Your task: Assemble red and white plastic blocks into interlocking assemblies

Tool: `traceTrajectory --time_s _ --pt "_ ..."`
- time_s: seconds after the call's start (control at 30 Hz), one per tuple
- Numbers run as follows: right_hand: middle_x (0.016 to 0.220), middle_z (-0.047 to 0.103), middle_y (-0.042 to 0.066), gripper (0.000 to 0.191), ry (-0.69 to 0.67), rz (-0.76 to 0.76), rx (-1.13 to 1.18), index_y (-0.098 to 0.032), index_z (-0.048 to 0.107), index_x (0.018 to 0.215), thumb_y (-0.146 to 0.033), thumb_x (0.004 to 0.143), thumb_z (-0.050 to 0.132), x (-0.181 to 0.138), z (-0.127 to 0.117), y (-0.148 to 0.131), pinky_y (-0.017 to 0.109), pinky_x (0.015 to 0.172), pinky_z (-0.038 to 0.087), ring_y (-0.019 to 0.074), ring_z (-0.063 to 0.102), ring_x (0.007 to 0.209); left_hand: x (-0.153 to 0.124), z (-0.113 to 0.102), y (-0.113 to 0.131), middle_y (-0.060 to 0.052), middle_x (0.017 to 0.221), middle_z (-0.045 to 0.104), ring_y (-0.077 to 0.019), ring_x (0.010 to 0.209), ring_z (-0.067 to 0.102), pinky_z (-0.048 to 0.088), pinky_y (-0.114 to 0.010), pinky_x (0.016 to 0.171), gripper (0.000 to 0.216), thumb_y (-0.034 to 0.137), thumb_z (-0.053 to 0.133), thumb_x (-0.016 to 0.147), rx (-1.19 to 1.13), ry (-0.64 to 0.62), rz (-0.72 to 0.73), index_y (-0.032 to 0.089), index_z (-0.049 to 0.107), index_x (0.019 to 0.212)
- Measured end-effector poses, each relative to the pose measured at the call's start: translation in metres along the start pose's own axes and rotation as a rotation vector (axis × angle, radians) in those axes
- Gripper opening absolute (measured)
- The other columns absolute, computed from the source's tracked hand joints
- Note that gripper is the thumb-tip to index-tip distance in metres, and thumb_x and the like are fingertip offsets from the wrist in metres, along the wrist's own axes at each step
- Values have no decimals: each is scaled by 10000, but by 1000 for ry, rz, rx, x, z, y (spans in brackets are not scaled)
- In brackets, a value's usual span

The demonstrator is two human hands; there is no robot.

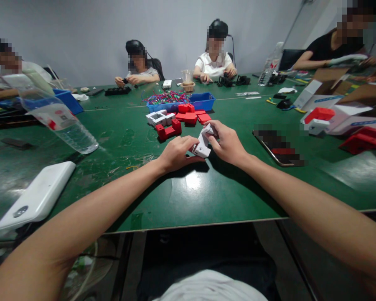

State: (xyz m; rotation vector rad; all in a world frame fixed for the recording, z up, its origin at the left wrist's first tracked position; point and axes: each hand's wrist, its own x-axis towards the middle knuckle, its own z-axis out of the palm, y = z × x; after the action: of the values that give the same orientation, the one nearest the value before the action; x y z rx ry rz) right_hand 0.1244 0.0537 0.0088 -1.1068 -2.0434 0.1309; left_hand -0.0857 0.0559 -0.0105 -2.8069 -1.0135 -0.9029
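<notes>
My left hand and my right hand meet over the green table, both closed on a white plastic block piece held just above the surface. The left fingers pinch its lower end, the right fingers wrap its upper end. Just beyond the hands lie red blocks, more red blocks and white blocks in a loose pile.
A blue tray with coloured wires sits behind the pile. A plastic bottle lies left, a white device at the near left edge, a phone right, cardboard boxes far right. Several people sit around the table.
</notes>
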Motion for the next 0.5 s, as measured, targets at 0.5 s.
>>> traceTrajectory --time_s 0.5 --pt "1070 683 120 228 150 16 -12 -197 613 1065 -208 843 561 -2 4 -1 397 868 484 264 626 954 3 -4 10 -69 867 673 -210 797 631 428 -327 728 381 526 583 865 140 -6 22 167 623 987"
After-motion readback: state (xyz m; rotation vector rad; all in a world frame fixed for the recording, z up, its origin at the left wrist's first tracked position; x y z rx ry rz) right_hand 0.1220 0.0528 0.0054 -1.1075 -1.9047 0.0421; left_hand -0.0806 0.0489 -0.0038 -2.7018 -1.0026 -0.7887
